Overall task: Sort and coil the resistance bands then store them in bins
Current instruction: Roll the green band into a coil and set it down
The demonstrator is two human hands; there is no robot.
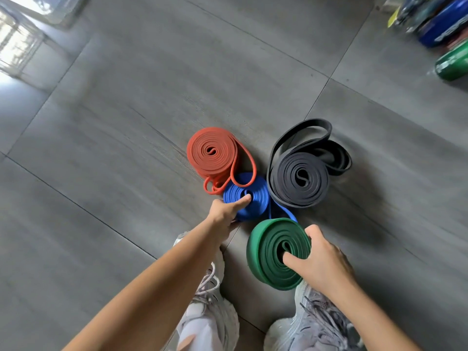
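four coiled bands sit on the grey tile floor [126,122]. the red coil [212,155] lies at 10 o'clock of the cluster. the black coil [298,178] lies at 2 o'clock, its outer loops slack. the left hand [225,211] pinches the blue coil [257,201] at 9 o'clock, thumb on its top face. the right hand [321,259] pinches the green coil [263,249] at 6 o'clock, thumb in the core.

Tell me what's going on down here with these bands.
Four coiled resistance bands sit on a grey tiled floor by a person's shoes. The left hand grips the blue coil, thumb near its centre. The right hand grips the green coil, thumb in its centre. The red coil and the black coil lie untouched, each with a loose tail. None is in a bin yet.
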